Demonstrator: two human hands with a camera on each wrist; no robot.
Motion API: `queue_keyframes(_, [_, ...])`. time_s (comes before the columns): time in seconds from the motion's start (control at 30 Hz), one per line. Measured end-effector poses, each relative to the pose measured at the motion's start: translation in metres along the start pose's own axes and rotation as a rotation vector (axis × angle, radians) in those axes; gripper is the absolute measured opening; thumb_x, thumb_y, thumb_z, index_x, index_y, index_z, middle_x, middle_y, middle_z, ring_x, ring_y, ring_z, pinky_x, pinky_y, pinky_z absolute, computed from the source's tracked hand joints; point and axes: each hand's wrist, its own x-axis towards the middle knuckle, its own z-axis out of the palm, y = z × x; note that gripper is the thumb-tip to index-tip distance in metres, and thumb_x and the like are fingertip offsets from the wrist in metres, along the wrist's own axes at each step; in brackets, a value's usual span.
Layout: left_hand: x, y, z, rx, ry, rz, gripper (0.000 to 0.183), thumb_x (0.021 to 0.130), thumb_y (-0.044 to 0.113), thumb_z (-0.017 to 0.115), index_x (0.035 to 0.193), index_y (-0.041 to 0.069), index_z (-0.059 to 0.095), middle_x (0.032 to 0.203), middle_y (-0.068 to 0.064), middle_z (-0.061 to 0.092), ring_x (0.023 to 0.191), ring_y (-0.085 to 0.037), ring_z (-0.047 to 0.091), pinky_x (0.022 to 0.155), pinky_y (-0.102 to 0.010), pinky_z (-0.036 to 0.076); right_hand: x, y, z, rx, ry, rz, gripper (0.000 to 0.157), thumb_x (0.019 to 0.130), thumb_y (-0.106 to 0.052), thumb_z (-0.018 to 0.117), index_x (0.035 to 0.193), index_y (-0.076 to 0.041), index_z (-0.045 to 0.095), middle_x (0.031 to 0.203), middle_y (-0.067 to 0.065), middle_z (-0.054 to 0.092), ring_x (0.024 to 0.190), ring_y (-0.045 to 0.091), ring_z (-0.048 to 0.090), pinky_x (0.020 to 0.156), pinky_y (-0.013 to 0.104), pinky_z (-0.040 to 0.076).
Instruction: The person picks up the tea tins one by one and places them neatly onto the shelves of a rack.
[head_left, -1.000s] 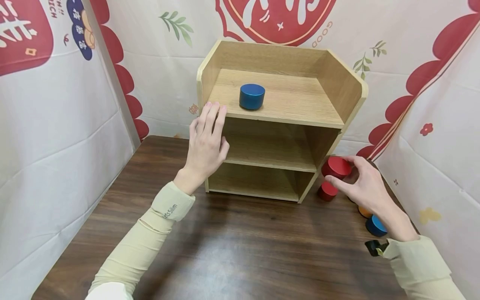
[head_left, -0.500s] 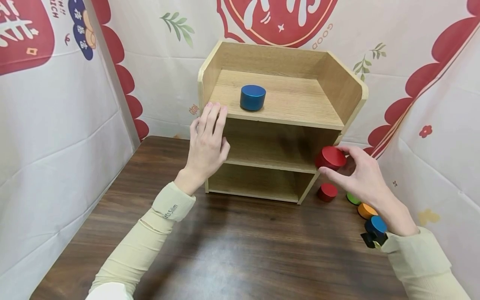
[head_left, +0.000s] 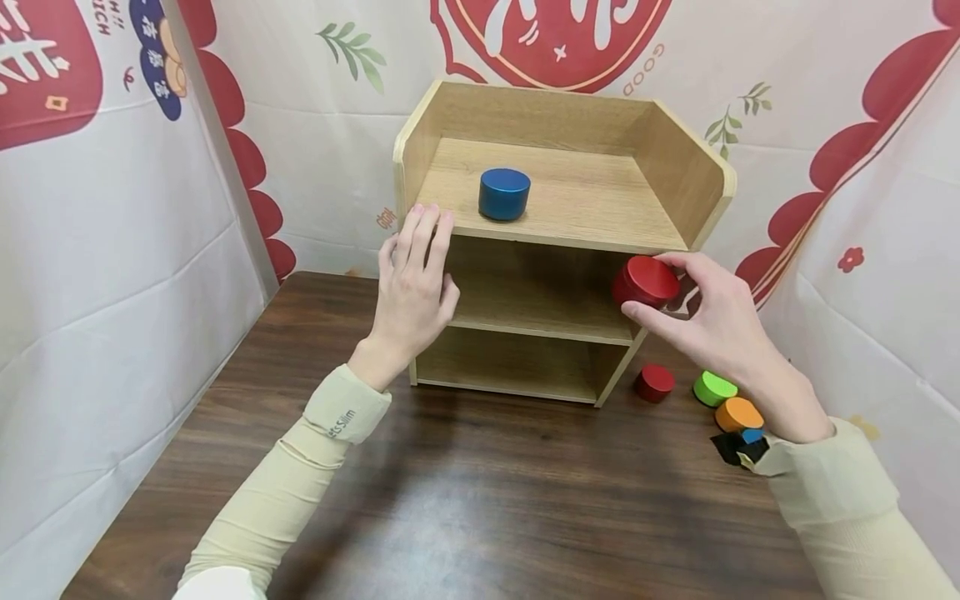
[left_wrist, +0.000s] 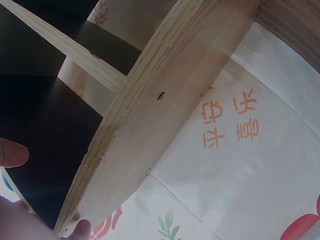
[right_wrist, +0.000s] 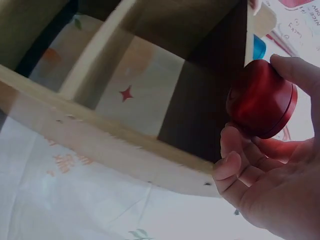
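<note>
A short glossy red cylinder [head_left: 646,282], ringed by a seam near one end in the right wrist view, is pinched between the thumb and fingers of my right hand [head_left: 723,321]. It hangs in front of the right end of the wooden shelf unit [head_left: 555,233], just below the top board. My left hand [head_left: 412,292] rests at the unit's left front corner, fingers fairly straight over the top board's edge. One fingertip [left_wrist: 82,230] shows on the side panel's outer face in the left wrist view. On the top board, near those fingers, stands a blue cylinder [head_left: 504,194].
Right of the unit, a smaller red cylinder [head_left: 655,383] stands on the dark wood table [head_left: 480,500]. Farther right are green [head_left: 714,388] and orange [head_left: 738,414] pieces, with a blue piece [head_left: 752,435] mostly hidden behind the right wrist. Printed white cloth [head_left: 300,150] hangs around the table.
My right hand has lifted the red cylinder up and leftward from above the smaller red one to the shelf unit's front. The green and orange pieces came into view. My left hand stayed put.
</note>
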Motion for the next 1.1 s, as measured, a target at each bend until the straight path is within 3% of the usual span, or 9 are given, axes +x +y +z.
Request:
queue_keyframes(0.43, [0.000, 0.000, 0.001, 0.004, -0.022, -0.003, 0.073, 0.080, 0.006, 0.053, 0.150, 0.008, 0.030, 0.152, -0.012, 0.035, 0.146, -0.026, 0.024, 0.105, -0.053, 0.029, 0.036, -0.029, -0.005, 0.012, 0.024, -0.041, 0.056, 0.074, -0.027, 0.080, 0.123, -0.009, 0.060, 0.104, 0.009, 0.064, 0.077, 0.004, 0.048, 0.067, 0.014, 0.036])
queue_keyframes(0.6, [-0.001, -0.001, 0.001, 0.002, -0.034, -0.005, 0.073, 0.081, 0.006, 0.052, 0.150, 0.007, 0.030, 0.152, -0.012, 0.035, 0.146, -0.026, 0.024, 0.106, -0.054, 0.029, 0.050, -0.035, -0.004, -0.002, 0.006, -0.043, 0.058, 0.077, -0.030, 0.078, 0.126, -0.006, 0.058, 0.107, 0.011, 0.063, 0.080, 0.012, 0.049, 0.067, 0.016, 0.036])
queue_keyframes(0.8, [-0.002, -0.002, 0.000, 0.003, -0.036, -0.004, 0.072, 0.081, 0.006, 0.052, 0.150, 0.007, 0.030, 0.152, -0.012, 0.035, 0.146, -0.026, 0.024, 0.106, -0.054, 0.028, 0.067, -0.036, -0.002, -0.009, -0.036, -0.019, 0.062, 0.080, -0.033, 0.074, 0.131, -0.005, 0.053, 0.114, 0.014, 0.061, 0.087, 0.019, 0.051, 0.069, 0.015, 0.036])
queue_keyframes(1.1, [-0.001, -0.001, -0.002, 0.006, -0.032, -0.001, 0.071, 0.082, 0.006, 0.052, 0.149, 0.007, 0.031, 0.152, -0.012, 0.035, 0.146, -0.026, 0.024, 0.107, -0.054, 0.028, 0.087, -0.032, 0.004, -0.026, -0.077, 0.039, 0.065, 0.080, -0.039, 0.073, 0.132, -0.006, 0.052, 0.116, 0.015, 0.057, 0.092, 0.023, 0.049, 0.071, 0.023, 0.036])
